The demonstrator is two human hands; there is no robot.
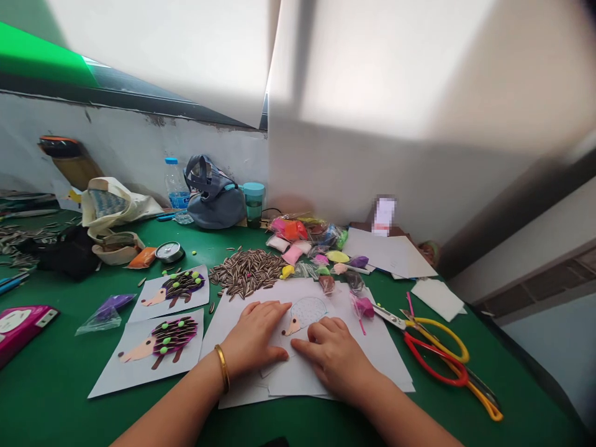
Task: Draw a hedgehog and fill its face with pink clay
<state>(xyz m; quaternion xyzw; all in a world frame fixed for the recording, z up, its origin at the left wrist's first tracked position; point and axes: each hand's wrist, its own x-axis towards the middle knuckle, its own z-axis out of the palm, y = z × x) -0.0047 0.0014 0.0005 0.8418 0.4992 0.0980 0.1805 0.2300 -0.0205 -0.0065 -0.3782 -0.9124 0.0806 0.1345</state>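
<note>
My left hand (257,337) lies on the white paper (386,347), palm down, fingers stretched out and holding nothing. To its right my right hand (335,355) rests on the same paper; its index finger points at the hedgehog's snout and the other fingers are curled, with nothing visible in them. Between and above the hands is a drawn hedgehog (308,312) with a blue dotted outline and a peach clay face (293,326). Two finished hedgehog pictures, an upper one (179,290) and a lower one (165,341), with seed spines and green dots, lie at the left.
Sunflower seeds (246,271) are piled behind the paper, beside bagged coloured clay (295,231). Scissors (437,347) lie at the right. A purple clay bag (109,310) and a pink box (23,329) are at the left. A bottle (176,189), bag (214,202) and cup (254,205) stand behind.
</note>
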